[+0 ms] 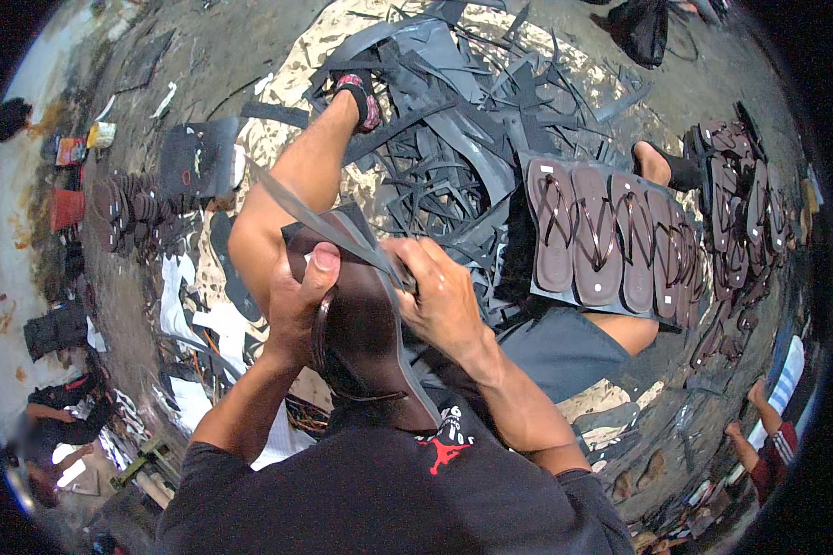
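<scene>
My left hand (307,301) grips a dark brown flip-flop (366,342), thumb pressed on the sole near its far end. The strap loops beside that hand, and the near end of the sole reaches toward my chest. On the other edge of the sole, the fingers of my right hand (435,291) are curled closed. A long thin grey strip (296,205) runs from those fingers across the sole's far end to the upper left. Whether it is a blade or cut rubber I cannot tell, and what sits inside the right fingers is mostly hidden.
Grey rubber offcuts (453,120) pile up ahead between my legs. A row of brown flip-flops (597,236) lies on a dark sheet over my right leg. More sandals (736,203) sit at far right, others (125,208) at left. People (776,453) are at both lower sides.
</scene>
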Motion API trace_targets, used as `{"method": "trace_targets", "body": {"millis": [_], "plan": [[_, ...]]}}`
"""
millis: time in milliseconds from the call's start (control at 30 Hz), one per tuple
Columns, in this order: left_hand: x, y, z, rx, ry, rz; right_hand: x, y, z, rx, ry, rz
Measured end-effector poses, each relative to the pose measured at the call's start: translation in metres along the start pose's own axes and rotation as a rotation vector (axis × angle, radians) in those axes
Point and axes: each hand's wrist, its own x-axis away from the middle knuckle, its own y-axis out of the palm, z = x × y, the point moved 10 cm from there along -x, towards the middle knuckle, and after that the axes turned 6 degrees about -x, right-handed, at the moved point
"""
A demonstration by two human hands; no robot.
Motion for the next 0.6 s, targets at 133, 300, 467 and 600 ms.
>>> {"method": "trace_targets", "body": {"millis": [133, 300, 467, 600], "plan": [[0.005, 0.008, 0.015, 0.126, 0.052, -0.072, -0.036, -0.006, -0.028, 0.043, -0.087, -0.125], [0.005, 0.008, 0.015, 0.099, 0.072, -0.148, -0.059, -0.005, -0.042, 0.184, -0.048, -0.384], [-0.005, 0.021, 0.022, 0.044, 0.0, -0.334, -0.06, -0.024, -0.053, 0.026, -0.187, -0.511], [0.009, 0.025, 0.006, -0.083, 0.025, -0.38, -0.027, -0.042, -0.032, 0.172, -0.085, -0.555]]}}
